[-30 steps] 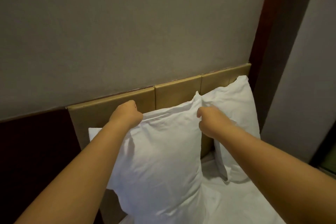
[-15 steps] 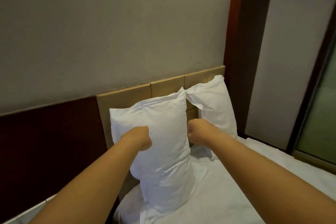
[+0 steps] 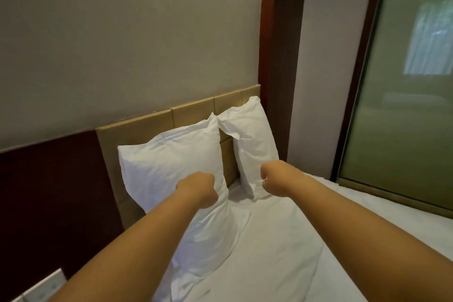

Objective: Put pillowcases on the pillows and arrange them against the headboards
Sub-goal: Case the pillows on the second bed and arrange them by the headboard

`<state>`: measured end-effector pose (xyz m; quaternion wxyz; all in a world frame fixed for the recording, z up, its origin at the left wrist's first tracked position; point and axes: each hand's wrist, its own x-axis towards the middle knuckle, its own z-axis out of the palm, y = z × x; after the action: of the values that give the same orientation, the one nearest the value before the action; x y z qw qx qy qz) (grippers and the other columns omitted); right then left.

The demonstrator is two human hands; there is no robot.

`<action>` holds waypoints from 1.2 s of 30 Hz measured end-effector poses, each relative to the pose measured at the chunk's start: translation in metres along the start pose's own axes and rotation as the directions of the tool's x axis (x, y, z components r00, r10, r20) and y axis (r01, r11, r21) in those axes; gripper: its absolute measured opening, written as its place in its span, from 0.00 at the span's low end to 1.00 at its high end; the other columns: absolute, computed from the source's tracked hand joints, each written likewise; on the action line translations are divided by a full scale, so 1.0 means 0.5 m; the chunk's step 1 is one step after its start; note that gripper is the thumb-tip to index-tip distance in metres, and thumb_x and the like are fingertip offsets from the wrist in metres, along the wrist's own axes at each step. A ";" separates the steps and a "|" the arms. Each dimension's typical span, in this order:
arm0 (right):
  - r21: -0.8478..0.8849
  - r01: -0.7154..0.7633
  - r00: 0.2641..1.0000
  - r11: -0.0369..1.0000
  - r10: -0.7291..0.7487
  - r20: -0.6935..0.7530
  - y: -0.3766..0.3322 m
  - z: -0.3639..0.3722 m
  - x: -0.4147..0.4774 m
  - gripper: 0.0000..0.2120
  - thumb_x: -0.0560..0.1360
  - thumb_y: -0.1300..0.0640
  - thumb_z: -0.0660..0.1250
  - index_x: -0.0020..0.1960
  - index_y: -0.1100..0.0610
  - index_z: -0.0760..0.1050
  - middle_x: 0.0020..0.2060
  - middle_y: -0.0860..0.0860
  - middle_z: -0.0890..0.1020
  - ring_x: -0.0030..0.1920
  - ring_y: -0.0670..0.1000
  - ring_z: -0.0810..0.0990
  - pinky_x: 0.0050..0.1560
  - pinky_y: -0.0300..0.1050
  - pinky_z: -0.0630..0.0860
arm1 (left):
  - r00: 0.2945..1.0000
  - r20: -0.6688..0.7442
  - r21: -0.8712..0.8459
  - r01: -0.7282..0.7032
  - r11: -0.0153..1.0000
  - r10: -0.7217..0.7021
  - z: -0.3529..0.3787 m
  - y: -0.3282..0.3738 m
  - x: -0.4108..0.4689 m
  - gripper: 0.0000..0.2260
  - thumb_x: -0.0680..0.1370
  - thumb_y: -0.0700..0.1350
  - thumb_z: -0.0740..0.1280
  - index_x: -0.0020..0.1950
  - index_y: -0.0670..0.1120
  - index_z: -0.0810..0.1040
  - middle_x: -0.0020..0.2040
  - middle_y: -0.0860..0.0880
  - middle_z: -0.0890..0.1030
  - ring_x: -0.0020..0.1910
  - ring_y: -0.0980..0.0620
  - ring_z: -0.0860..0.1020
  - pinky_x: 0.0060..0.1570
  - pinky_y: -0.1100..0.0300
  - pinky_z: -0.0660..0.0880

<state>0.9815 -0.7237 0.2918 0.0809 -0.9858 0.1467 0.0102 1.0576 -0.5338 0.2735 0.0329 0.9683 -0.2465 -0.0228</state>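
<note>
Near white cased pillow (image 3: 169, 162) upright, leaning on tan padded headboard (image 3: 147, 127); far white cased pillow (image 3: 252, 140) likewise, narrow gap between.

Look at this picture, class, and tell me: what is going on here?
A person is making up a bed. Two white cased pillows stand against the tan headboard, the left pillow nearer, the right pillow by the corner. The left hand is curled in front of the left pillow, the right hand curled at the right pillow's lower edge. Whether either grips cloth cannot be seen.
</note>
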 end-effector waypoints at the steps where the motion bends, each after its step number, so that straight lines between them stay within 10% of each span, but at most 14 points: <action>1: -0.010 -0.027 1.000 1.000 0.027 -0.002 -0.005 0.001 0.013 0.11 0.77 0.58 0.62 0.59 0.57 0.74 0.54 0.55 0.78 0.54 0.57 0.77 0.59 0.51 0.75 | 1.000 -0.002 -0.003 -0.016 1.000 0.016 -0.001 -0.016 0.007 0.13 0.78 0.48 0.61 0.61 0.47 0.74 0.58 0.46 0.76 0.56 0.45 0.75 0.59 0.50 0.74; 14: 0.034 -0.164 0.983 0.986 0.166 -0.082 -0.143 0.024 0.198 0.06 0.76 0.59 0.61 0.52 0.57 0.75 0.46 0.54 0.78 0.47 0.55 0.78 0.54 0.50 0.78 | 0.969 -0.109 0.261 -0.188 0.947 0.222 -0.086 -0.230 0.150 0.11 0.78 0.45 0.62 0.59 0.46 0.75 0.54 0.47 0.77 0.52 0.47 0.76 0.51 0.55 0.74; 36: 0.213 -0.103 0.975 0.972 0.141 -0.173 0.076 -0.068 0.789 0.10 0.78 0.58 0.61 0.58 0.57 0.75 0.54 0.56 0.78 0.53 0.56 0.77 0.57 0.48 0.76 | 0.974 -0.226 0.130 0.017 0.991 0.013 -0.182 -0.110 0.782 0.07 0.73 0.44 0.61 0.38 0.46 0.76 0.35 0.49 0.77 0.33 0.50 0.73 0.30 0.60 0.67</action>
<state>1.3479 -0.8784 0.3020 0.1658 -0.9581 0.2146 -0.0923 1.4322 -0.6683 0.3493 -0.0030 0.9649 -0.2412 0.1037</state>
